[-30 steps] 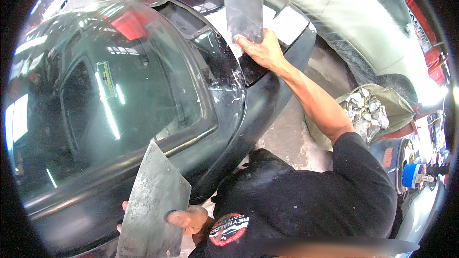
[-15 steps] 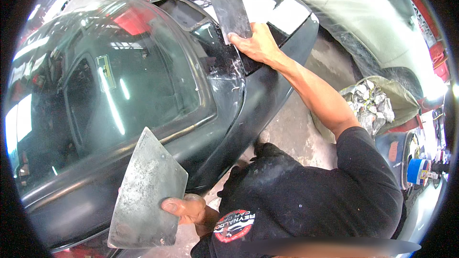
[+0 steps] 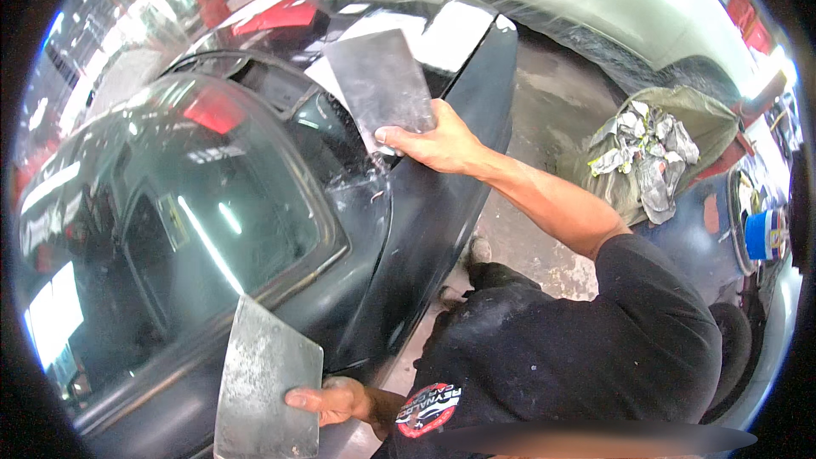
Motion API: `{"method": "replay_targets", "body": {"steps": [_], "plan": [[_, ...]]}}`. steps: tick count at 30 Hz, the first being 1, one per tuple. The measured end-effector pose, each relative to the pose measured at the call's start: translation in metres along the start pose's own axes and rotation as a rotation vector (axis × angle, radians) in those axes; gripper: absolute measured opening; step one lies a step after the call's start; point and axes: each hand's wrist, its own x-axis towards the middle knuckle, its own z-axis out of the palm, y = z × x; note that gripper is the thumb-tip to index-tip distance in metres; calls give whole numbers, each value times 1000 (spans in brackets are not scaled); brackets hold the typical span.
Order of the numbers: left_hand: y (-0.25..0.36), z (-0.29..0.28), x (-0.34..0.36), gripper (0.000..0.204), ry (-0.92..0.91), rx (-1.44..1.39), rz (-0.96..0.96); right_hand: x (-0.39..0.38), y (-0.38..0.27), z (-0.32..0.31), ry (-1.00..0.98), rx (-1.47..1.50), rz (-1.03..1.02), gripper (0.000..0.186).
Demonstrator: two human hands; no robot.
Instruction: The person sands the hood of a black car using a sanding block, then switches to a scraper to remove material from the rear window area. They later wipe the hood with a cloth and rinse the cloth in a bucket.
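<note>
In my left hand I grip a flat, scuffed silver-grey metal plate, held beside the rear window of a black car, low in the picture. My right hand is closed on the lower edge of a darker grey rectangular plate, thumb on its face. That plate is over the glossy black rear panel by the window corner, where pale smears show; whether it touches the paint I cannot tell. My left fingers are hidden behind the silver plate.
A pale car stands beyond the black one. To the right, an olive bag holds crumpled grey paper, beside a blue drum with a blue tin. Concrete floor shows between the cars.
My view has shifted, showing more of the bag and floor. The right-hand plate has moved lower in the picture and now shows a broader face. Both plates remain held.
</note>
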Motion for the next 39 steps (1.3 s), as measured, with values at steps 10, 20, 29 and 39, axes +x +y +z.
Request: {"method": "replay_targets", "body": {"steps": [10, 20, 29, 39], "plan": [[4, 8, 15, 51, 111, 108, 94, -128, 44, -83, -217, 359, 253, 35], [74, 125, -25, 47, 283, 85, -20, -166, 93, -206, -86, -113, 383, 47], [92, 249, -97, 64, -2, 290, -302, -170, 156, -329, 172, 28, 525, 37], [113, 263, -84, 44, 70, 332, -146, -93, 185, -395, 219, 290, 483, 31]]}}
